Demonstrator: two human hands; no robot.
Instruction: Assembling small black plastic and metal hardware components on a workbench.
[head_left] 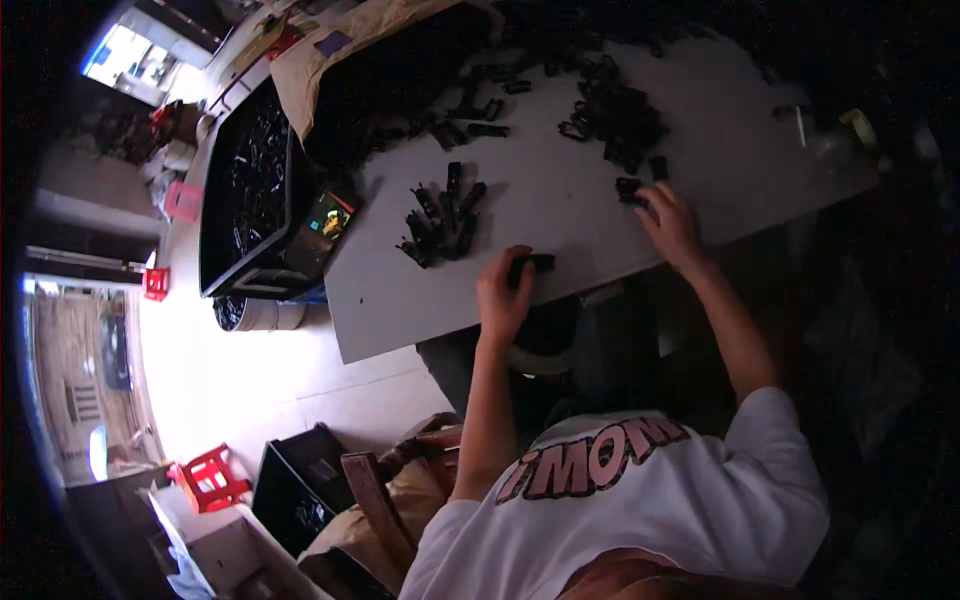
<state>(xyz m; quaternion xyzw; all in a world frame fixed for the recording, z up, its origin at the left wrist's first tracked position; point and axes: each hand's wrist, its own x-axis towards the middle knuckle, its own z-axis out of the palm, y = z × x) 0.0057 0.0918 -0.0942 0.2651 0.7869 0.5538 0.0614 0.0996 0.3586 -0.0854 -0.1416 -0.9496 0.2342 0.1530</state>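
Near the front edge of the white tabletop (pixel 570 215), my left hand (pixel 505 292) is closed around a small, long black part (pixel 543 262), whose end sticks out past the fingers. Further right, my right hand (pixel 672 228) pinches another small black part (pixel 628 189) at the table surface. Just beyond it lies a loose heap of similar black parts (pixel 620 110). To the left of my left hand is a smaller cluster of long black pieces (pixel 440 220), some with prongs. The dim light hides their exact kind.
A large black crate (pixel 290 215) full of small dark pieces stands left of the table, beside a phone-like lit screen (pixel 332 220). Below it is a white bucket (pixel 270 314). A red stool (pixel 212 478), a black bin (pixel 300 485) and a wooden chair (pixel 380 500) stand at lower left.
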